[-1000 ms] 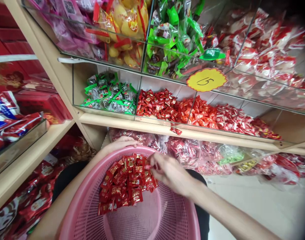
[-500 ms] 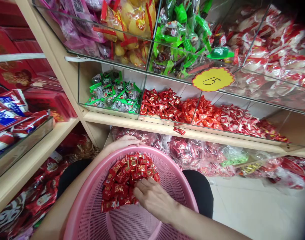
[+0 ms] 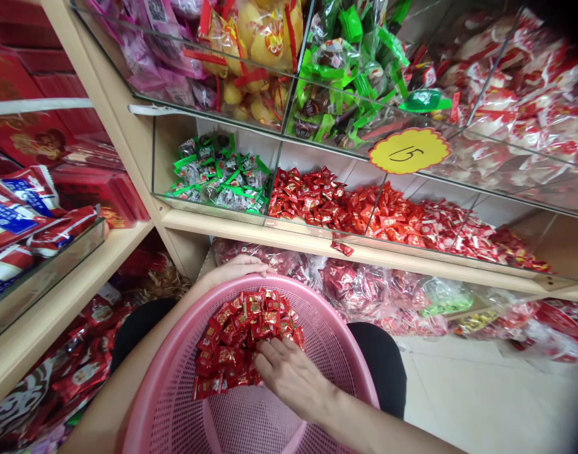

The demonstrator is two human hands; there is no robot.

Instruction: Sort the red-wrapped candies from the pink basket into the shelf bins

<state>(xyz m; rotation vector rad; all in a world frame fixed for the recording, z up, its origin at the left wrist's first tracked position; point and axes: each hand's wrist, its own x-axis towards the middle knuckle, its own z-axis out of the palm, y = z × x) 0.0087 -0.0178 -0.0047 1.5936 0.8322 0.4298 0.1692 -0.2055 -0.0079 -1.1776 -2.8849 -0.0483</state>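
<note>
A pink perforated plastic basket (image 3: 336, 315) stands between the knees. My left arm wraps around its left side, and my left hand (image 3: 236, 270) is closed over the far rim; the thumb is hidden. Inside, red-wrapped candies (image 3: 227, 331) lie heaped toward the back left. My right hand (image 3: 289, 375) reaches in from the right, its fingers curled down into the right edge of the heap, closed on some candies. The fingertips are partly hidden.
Ahead, a low shelf bin holds green-wrapped candies (image 3: 223, 173) and red candies (image 3: 308, 195). Higher bins carry larger packets and a yellow price tag (image 3: 409, 151). Bagged goods (image 3: 355, 287) lie beneath the shelf. Packets (image 3: 19, 214) fill a left shelf. Tiled floor (image 3: 469, 391) shows at right.
The view has shifted slightly, so the scene sits a little farther right. Both hands keep nearly the same places on the rim and in the candies.
</note>
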